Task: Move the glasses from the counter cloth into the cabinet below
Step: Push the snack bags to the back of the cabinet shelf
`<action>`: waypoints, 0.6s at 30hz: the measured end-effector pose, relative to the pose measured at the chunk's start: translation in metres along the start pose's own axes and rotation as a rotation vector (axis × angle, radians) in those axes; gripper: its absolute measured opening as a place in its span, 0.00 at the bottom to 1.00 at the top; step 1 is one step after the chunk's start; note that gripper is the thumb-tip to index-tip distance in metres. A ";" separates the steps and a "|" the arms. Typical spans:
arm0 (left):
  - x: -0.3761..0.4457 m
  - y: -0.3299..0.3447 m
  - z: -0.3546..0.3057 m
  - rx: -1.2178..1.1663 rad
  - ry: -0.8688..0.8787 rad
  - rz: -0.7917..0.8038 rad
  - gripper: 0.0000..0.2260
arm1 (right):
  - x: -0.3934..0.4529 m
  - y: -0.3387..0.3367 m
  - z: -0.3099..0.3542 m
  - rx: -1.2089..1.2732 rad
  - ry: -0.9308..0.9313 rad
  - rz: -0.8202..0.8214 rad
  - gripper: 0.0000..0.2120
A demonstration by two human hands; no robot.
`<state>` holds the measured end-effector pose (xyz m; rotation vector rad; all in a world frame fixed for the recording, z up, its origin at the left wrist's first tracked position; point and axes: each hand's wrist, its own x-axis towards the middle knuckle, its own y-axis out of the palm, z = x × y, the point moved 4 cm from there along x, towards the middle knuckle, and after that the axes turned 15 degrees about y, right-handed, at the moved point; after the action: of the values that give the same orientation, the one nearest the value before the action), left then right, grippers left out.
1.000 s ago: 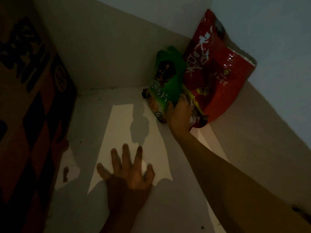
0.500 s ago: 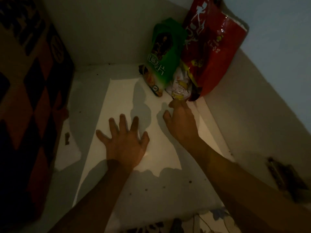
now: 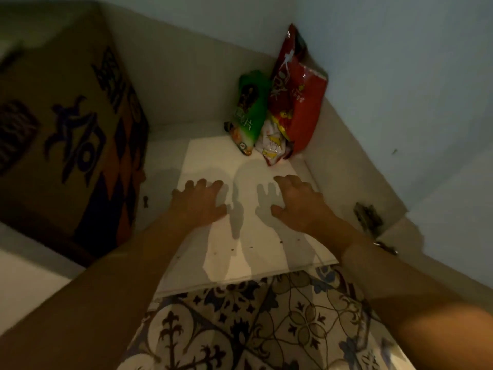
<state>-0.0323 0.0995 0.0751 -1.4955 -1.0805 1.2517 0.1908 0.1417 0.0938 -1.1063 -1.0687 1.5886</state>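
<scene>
Patterned floor tiles (image 3: 266, 329): nearest, below the cabinet shelf (image 3: 248, 252).
Left hand (image 3: 198, 202), right hand (image 3: 298, 202): both empty, fingers loosely spread over the shelf; the right hand has been drawn back from the snack bags (image 3: 274, 116), now left in the far corner.
Cardboard box (image 3: 74, 124): at left.
Glasses: none visible; space judged cleared for them.

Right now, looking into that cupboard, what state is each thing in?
left hand: open, empty, over the shelf
right hand: open, fingers loosely curled, empty
red bag: upright, leaning in the corner
green bag: upright against the red bag
cardboard box: standing at left
</scene>
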 end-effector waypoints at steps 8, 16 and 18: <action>-0.078 -0.093 -0.043 0.138 -0.008 -0.115 0.29 | -0.060 -0.086 0.011 0.010 -0.033 -0.080 0.32; -0.184 -0.222 -0.101 -0.076 -0.019 -0.004 0.28 | -0.171 -0.206 0.045 -0.028 -0.007 0.078 0.26; -0.211 -0.256 -0.116 -0.139 -0.040 0.035 0.27 | -0.199 -0.242 0.055 -0.066 0.021 0.158 0.29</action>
<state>0.0378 -0.0560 0.3825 -1.6048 -1.1931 1.2570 0.2228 -0.0045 0.3749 -1.2757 -1.0479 1.6706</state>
